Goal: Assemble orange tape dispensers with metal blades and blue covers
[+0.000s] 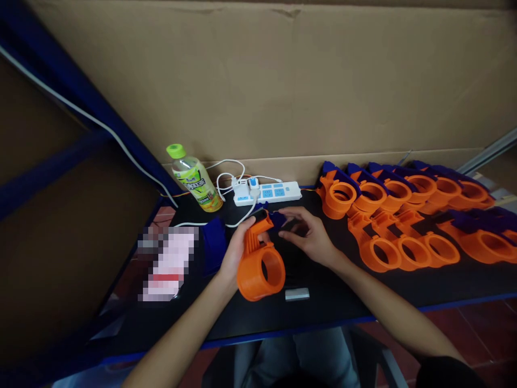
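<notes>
My left hand (pixel 235 249) is closed around an orange plastic part (pixel 258 272), which has a slotted arm at the top and a wide round ring at its lower end. The ring tilts towards me, above the black table. At the top of the arm sits a small dark blue plastic piece (pixel 277 220). My right hand (pixel 309 233) reaches in from the right, its curled fingertips at the blue piece, thumb below and forefinger above. How firmly they grip it is hard to see. A flat dark blue piece (pixel 214 245) lies left of my left hand.
Several orange ring parts (pixel 412 250) lie in rows at the right, many with blue pieces on them. A white power strip (pixel 269 194) with cables and a drink bottle (pixel 197 180) stand at the back. A small grey bar (pixel 297 294) lies near the front edge, a pixelated pink area (pixel 172 264) at left.
</notes>
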`<state>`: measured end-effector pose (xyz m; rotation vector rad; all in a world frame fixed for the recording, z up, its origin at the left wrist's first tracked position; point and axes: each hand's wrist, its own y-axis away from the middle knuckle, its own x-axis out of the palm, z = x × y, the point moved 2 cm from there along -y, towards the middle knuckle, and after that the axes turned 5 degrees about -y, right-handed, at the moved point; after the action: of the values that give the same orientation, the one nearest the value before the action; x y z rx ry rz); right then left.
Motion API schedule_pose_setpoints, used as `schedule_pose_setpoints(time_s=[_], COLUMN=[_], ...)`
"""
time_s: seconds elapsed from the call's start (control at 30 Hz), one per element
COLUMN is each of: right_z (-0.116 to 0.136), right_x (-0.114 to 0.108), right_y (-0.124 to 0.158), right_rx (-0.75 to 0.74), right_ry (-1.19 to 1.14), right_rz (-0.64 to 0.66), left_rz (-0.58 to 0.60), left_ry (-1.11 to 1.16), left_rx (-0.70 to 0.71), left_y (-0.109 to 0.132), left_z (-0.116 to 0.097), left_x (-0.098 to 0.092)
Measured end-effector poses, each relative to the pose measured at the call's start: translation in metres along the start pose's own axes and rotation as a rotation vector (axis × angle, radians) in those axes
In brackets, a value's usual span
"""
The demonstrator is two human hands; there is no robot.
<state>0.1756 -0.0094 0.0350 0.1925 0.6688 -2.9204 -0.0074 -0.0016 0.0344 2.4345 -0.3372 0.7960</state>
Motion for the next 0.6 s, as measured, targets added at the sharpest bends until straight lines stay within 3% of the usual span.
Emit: schedule_pose_setpoints(time_s=[0.13,0.37,0.5,0.6], right_z=[0.0015,0.0037,0.0029,0.0030], right_x=[0.0010,0.0027,-0.0024,-0.0066], right_y=[0.0038,0.0033,0.0038,0.0030], right_rx=[-0.212,-0.476,-0.407,-0.294], right_ry=[0.285,0.571,0.537,0.450], right_rz=[-0.024,0.112,0.078,-0.002], left_rz=[0.055,0.099,0.066,-0.002], left_ry=[0.009,0.065,0.024,-0.037], left_rx=[-0.015,-0.097,-0.096,0.027], left_y=[-0.0013,-0.0043,-0.0013,0.0034], left_z=[0.0039,0.0079,0.0091,0.0087], left_x=[-0.0027,-0.0035,0.0001,0.0044])
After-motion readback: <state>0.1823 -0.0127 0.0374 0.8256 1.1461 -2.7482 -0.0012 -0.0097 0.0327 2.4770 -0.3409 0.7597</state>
